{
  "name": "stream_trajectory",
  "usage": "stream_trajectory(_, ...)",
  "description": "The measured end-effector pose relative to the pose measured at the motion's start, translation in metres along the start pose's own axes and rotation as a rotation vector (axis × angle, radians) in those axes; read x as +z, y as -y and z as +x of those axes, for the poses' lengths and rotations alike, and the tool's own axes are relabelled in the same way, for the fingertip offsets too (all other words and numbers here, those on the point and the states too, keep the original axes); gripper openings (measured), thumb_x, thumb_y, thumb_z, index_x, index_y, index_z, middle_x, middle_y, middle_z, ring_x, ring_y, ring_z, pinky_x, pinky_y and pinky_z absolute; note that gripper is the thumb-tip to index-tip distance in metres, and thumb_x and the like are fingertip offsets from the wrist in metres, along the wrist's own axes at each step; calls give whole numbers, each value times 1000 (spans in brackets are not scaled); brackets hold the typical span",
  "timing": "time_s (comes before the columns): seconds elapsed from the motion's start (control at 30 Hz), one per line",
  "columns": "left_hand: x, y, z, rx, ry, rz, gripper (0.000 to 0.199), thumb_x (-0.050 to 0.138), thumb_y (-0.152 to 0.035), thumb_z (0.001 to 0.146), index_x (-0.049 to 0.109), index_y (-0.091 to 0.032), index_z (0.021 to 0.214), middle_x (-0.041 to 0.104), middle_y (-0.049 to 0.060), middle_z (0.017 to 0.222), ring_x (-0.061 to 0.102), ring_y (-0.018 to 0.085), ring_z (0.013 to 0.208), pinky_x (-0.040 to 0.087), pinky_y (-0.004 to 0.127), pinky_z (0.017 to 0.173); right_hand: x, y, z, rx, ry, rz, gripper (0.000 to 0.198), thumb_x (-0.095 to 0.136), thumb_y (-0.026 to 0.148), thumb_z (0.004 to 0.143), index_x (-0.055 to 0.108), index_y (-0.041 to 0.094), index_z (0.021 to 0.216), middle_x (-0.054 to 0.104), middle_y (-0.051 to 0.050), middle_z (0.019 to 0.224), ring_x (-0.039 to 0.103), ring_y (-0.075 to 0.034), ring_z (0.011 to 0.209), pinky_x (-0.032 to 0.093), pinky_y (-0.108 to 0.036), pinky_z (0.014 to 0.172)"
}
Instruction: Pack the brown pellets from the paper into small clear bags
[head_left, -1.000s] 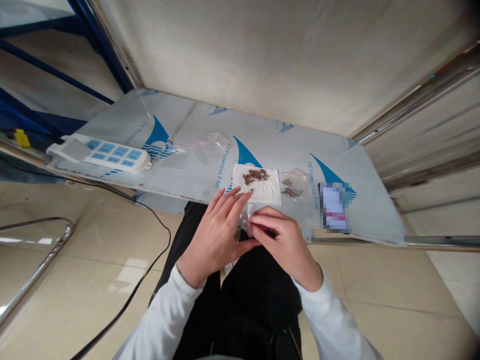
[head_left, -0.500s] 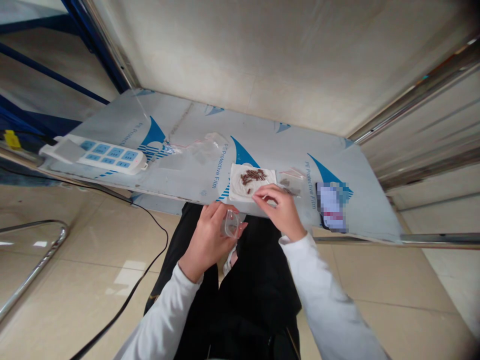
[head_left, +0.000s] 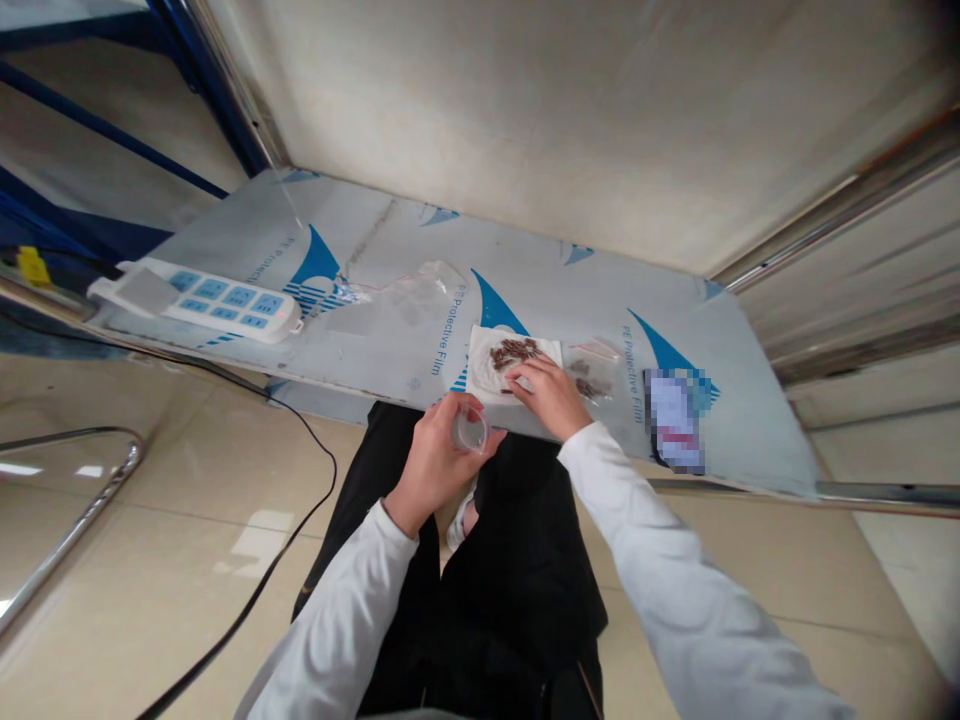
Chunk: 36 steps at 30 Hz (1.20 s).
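My left hand (head_left: 439, 450) is wrapped round a small clear plastic cup (head_left: 471, 430), tilted so its round mouth faces me, just off the table's front edge. My right hand (head_left: 551, 395) reaches over a white folded tissue (head_left: 486, 372), its fingertips drawn together low over the front part. On the tissue lies a loose pile of small brown rod-shaped pieces (head_left: 512, 352), beside those fingers. Anything pinched between the right fingertips is too small to make out. Right of the tissue, a clear zip bag (head_left: 595, 370) holds some darker small pieces.
A film-covered table (head_left: 375, 370) runs across in front of me. On its left lies a white power strip (head_left: 199, 300) with a black cable; an empty-looking clear bag (head_left: 420, 290) is behind. A blurred-out phone-like object (head_left: 675, 420) lies near the right front edge.
My right hand has moved in over the tissue, closer to the brown pile. The cup in my left hand has turned a little and come slightly up. The view has shifted slightly.
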<state>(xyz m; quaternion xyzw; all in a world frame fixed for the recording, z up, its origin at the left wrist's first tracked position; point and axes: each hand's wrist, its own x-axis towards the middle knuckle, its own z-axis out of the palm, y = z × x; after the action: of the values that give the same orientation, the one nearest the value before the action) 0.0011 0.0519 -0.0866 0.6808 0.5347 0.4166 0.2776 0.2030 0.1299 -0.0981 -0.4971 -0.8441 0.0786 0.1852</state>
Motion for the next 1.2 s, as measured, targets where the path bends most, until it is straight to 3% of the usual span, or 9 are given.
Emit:
stream_trajectory(0.23,14,15,5,-27,3,14,27,69,-33,76,54,-22,95,65,-3,77,64,15,72,48,26,71,8,-1,-14,73,-85,118,19,53,25,91,70,19,96,67,-9,93,59,-23,93,48,-37,87)
stream_trajectory(0.47,15,14,3,-38,9,12,26,68,-32,77,54,-22,96,65,-2,77,64,15,72,47,26,71,8,1,-8,20,11,-9,14,59,19,86,73,18,83,64,-8,82,57,-24,89,47,-38,83)
stream_trajectory(0.7,18,16,5,-53,1,16,24,67,-31,77,55,-21,96,65,-3,76,64,15,71,47,26,71,7,2,-17,-4,-14,23,13,62,24,86,73,19,91,64,-8,87,55,-23,92,47,-37,84)
stream_trajectory(0.87,19,16,4,-42,6,18,25,67,-30,77,56,-21,98,66,-2,78,65,16,73,48,28,73,9,1,-15,21,-20,45,9,64,23,85,72,19,84,64,-6,81,56,-22,89,47,-35,82)
stream_trajectory(1.03,16,11,4,-42,4,-16,27,67,-29,76,55,-21,99,67,0,83,65,17,78,49,28,75,-21,36,-15,180,-212,336,6,67,25,82,69,19,84,66,-4,83,59,-17,76,48,-31,72)
stream_trajectory(1.2,13,0,2,-32,34,-103,30,65,-19,71,54,-22,98,68,1,89,66,17,81,50,27,74,-48,91,-28,99,-39,426,11,64,27,86,72,21,91,62,-4,83,59,-17,79,49,-31,72)
